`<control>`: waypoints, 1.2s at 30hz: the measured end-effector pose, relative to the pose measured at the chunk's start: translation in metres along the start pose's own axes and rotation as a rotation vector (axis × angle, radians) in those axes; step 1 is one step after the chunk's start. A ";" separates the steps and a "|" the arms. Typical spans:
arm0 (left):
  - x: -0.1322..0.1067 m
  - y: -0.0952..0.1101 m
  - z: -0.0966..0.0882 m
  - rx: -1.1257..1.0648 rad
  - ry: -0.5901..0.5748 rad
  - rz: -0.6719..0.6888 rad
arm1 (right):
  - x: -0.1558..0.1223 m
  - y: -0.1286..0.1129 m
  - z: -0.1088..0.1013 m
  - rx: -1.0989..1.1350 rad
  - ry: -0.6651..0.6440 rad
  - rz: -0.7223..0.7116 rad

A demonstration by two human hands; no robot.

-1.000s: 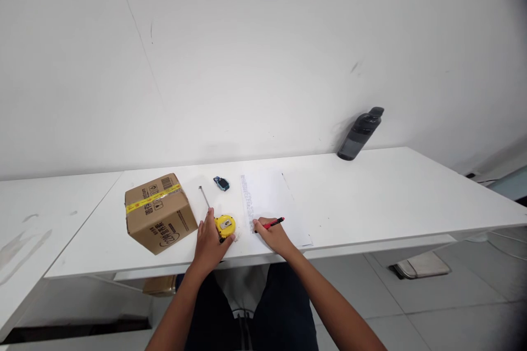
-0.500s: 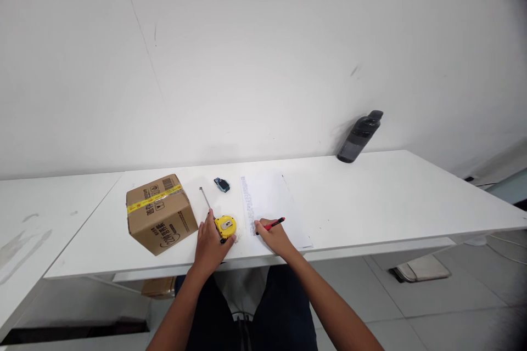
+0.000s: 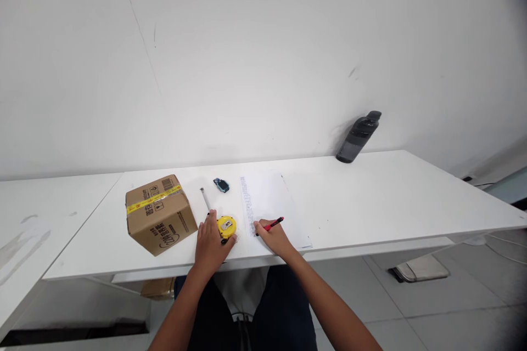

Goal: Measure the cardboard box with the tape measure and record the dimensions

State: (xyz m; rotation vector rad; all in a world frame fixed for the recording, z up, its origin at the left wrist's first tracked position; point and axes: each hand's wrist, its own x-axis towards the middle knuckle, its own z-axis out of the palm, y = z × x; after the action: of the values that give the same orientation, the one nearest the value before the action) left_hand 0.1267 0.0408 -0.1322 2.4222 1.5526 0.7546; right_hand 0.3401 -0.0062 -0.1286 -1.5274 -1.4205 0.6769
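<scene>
My left hand (image 3: 211, 238) is closed around the left side of a yellow tape measure (image 3: 226, 225) on the white table. A short length of its blade (image 3: 205, 199) sticks out past my fingers toward the wall. My right hand (image 3: 272, 238) grips a red and black pen (image 3: 275, 224), its tip down at the written left part of a white sheet of paper (image 3: 274, 197). Rows of small writing run along that left edge. Left of my left hand stands a taped cardboard box (image 3: 160, 216).
Behind the tape measure lies a small dark object (image 3: 221, 185), perhaps a watch or key fob. A dark bottle (image 3: 358, 137) stands by the wall at the back right. Below the table are a cardboard box (image 3: 158, 288) and a flat beige item (image 3: 422, 269) on the floor.
My left fingers have shifted slightly on the tape measure, and its blade looks turned a little. My right hand and the pen stay almost in place.
</scene>
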 end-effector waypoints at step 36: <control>-0.041 0.008 -0.040 -0.132 0.272 0.310 | -0.014 -0.028 0.029 0.083 0.092 0.046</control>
State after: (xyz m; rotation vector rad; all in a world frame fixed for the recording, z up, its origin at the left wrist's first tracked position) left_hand 0.0998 -0.0048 -0.1078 2.5756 1.1679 1.2464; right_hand 0.2995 -0.0152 -0.1190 -1.5112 -1.2765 0.6764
